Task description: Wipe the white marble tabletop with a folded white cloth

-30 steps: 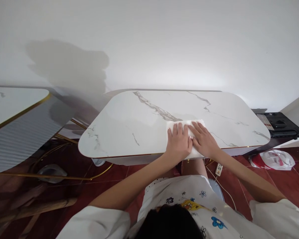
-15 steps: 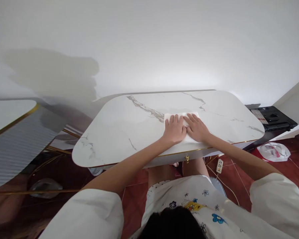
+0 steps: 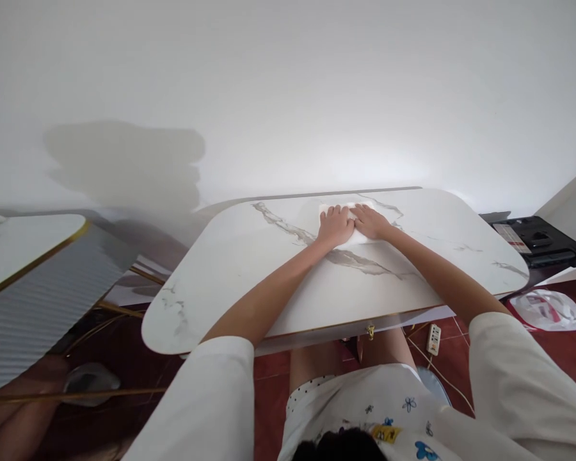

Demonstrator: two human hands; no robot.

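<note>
A folded white cloth (image 3: 345,209) lies near the far edge of a white marble-patterned table (image 3: 249,269). My left hand (image 3: 335,226) and my right hand (image 3: 370,222) press flat on the cloth side by side, fingers stretched out and thumbs nearly touching. Both arms reach far across the tabletop. Most of the cloth is hidden under the hands.
A second white table with a gold rim (image 3: 24,256) stands at the left. A black device (image 3: 537,240) sits at the right by the wall. A plastic bag (image 3: 550,308) and a power strip (image 3: 432,339) lie on the red tiled floor.
Both hands have slid the cloth away from me, from near the table's front edge to its far edge, arms stretching out.
</note>
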